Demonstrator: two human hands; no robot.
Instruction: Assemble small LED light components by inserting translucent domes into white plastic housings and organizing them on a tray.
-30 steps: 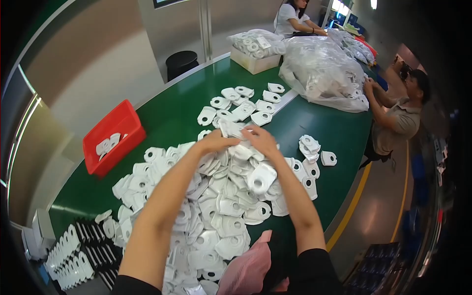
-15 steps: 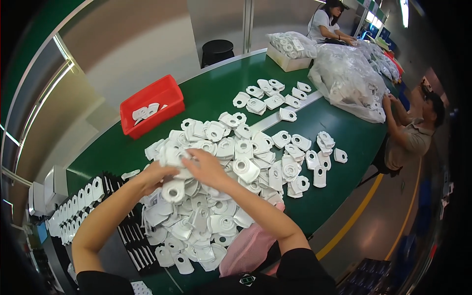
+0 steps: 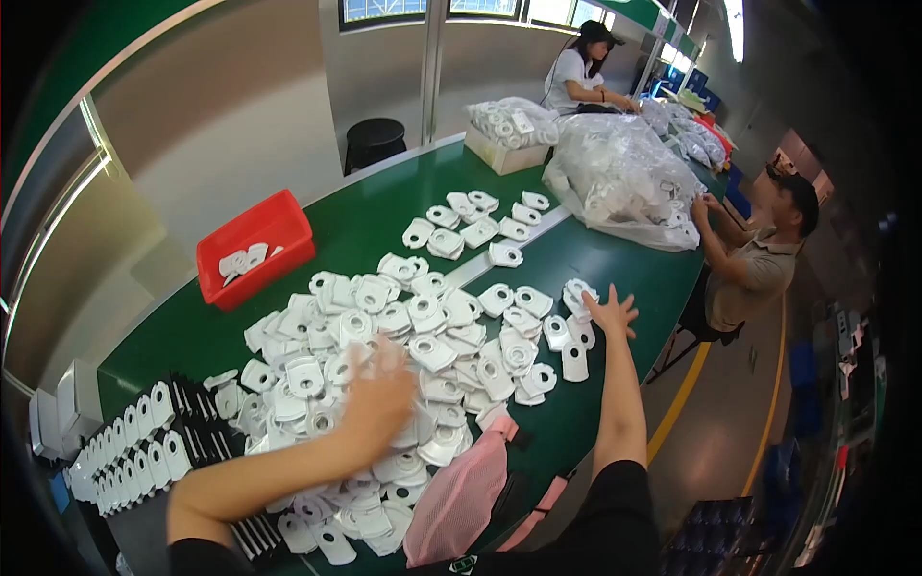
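Note:
A big heap of white plastic parts [image 3: 305, 376], each a flat plate with a round hole, spreads over the table. Above the heap's middle is my left hand [image 3: 384, 398], smeared by motion, so its fingers and anything in them cannot be made out. My right hand [image 3: 612, 312] is stretched out to the right with its fingers spread. Its thumb side is at a small stack of the same white parts [image 3: 578, 296]; I cannot tell whether it touches them. Several loose white parts [image 3: 573, 362] lie just below that hand.
A red bin [image 3: 288, 252] with a few parts stands at the left. Filled black racks [image 3: 158, 408] are at the lower left. A pink mesh bag [image 3: 461, 499] lies close to me. Beyond are a big clear bag [image 3: 624, 173] and two co-workers, one handling that bag.
Both hands were together over the heap. My right hand has swung right to the small stack and opened; my left has come nearer to me. The view has shifted too.

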